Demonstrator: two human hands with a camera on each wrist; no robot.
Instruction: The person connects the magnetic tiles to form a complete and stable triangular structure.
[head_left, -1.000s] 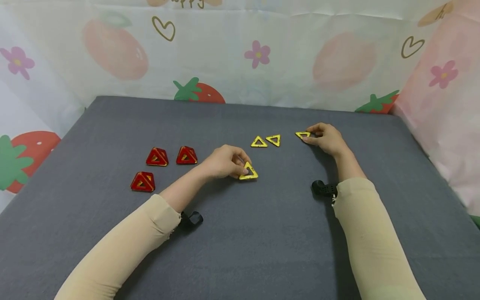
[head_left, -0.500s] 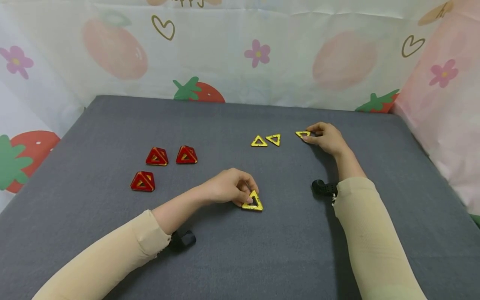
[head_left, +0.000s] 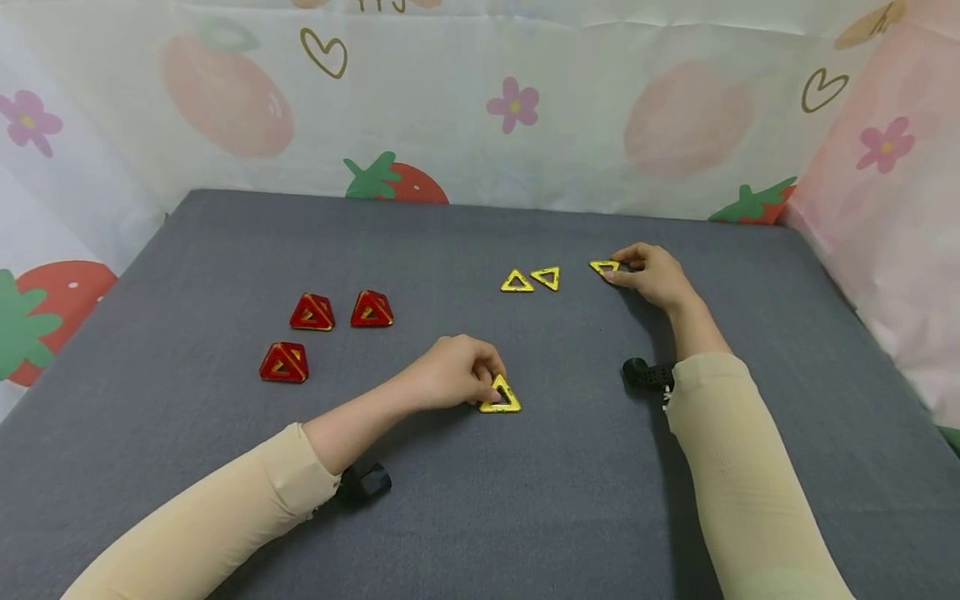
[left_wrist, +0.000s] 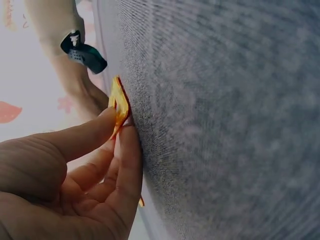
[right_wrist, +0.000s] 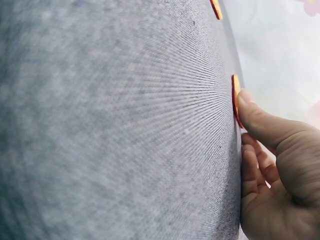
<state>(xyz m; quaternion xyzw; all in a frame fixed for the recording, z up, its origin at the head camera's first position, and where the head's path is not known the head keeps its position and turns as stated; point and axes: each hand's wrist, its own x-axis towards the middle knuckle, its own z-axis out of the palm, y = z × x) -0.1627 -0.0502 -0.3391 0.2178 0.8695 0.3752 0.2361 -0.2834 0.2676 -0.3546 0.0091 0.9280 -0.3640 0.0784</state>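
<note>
My left hand (head_left: 457,373) pinches a yellow triangular magnetic tile (head_left: 501,408) between thumb and fingers, low over the middle of the table. In the left wrist view this tile (left_wrist: 120,102) shows a red underside, close to the cloth. Farther back on the right, my right hand (head_left: 654,277) has thumb and fingers on another yellow triangular tile (head_left: 599,265). The right wrist view shows the thumb on top of that tile (right_wrist: 236,95); the index finger's grip is partly hidden. Two more yellow triangular tiles, one (head_left: 517,288) beside the other (head_left: 556,281), lie flat between the hands.
Three red pyramids stand at left: one at the front (head_left: 284,363), one behind it (head_left: 312,312), one to the right (head_left: 372,309). Grey cloth (head_left: 525,517) covers the table. A fruit-printed curtain (head_left: 570,142) hangs behind its far edge.
Over the last second my left hand has brought its tile toward me, with a slight shift back since half a second ago. The right hand has stayed at its tile.
</note>
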